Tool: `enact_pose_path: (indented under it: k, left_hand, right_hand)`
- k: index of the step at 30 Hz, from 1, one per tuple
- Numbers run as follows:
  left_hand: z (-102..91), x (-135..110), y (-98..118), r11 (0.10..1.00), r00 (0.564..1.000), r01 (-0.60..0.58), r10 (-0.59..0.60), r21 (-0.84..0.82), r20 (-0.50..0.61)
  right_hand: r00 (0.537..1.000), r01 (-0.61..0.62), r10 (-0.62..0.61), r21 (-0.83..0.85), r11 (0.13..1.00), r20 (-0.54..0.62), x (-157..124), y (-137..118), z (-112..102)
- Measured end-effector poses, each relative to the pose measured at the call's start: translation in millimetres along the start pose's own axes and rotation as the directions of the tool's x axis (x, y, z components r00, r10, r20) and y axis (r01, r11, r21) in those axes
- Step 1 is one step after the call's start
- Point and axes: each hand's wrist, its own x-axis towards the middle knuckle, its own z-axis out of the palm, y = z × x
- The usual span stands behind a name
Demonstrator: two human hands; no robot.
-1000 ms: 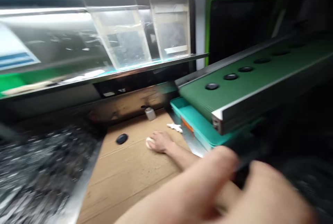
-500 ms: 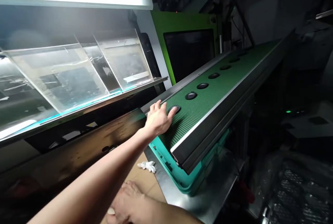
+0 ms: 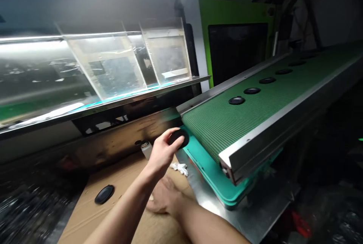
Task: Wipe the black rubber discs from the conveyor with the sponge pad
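Black disc point(image 3: 178, 138) clasped by its edge in narrow left grip point(image 3: 162, 154), just off lower end of green conveyor belt point(image 3: 215, 130), where matching discs point(image 3: 252, 90) are spaced in a row; right grip point(image 3: 166, 197) lowered onto cardboard-covered desk point(image 3: 127, 172), closure undeterminable.

left hand point(image 3: 162, 152): raised, fingers curled closed, wrist bent | right hand point(image 3: 166, 197): low, back upward, fingers partly hidden
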Motion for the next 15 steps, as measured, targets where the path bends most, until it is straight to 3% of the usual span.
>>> enact_pose_path:
  k: [2, 4, 7, 10, 15]
  left_hand:
    - [-51.2, -48, -34, 0.963, 0.973, 0.177, -0.203, -0.205, -0.111]
    - [-98.2, -94, -72, 0.862, 0.895, 0.301, -0.403, -0.407, -0.191]
    - [-146.6, -141, -118, 0.714, 0.793, 0.295, -0.553, -0.634, -0.254]
    - [-162.3, -159, -138, 0.649, 0.79, 0.252, -0.566, -0.718, -0.235]
    - [-151.3, -155, -136, 0.654, 0.838, 0.253, -0.517, -0.713, -0.176]
  right_hand:
    - [0.999, -0.046, 0.046, -0.037, 0.998, 0.005, -4, -3, -7]
    - [0.997, -0.066, 0.069, -0.098, 0.993, 0.03, -8, -7, -13]
    - [0.998, -0.055, 0.061, -0.175, 0.983, 0.034, -13, -12, -13]
    - [0.999, -0.034, 0.034, -0.106, 0.994, 0.0, -14, -22, -7]
    - [0.967, 0.023, 0.018, 0.158, 0.987, -0.253, -9, -50, 17]
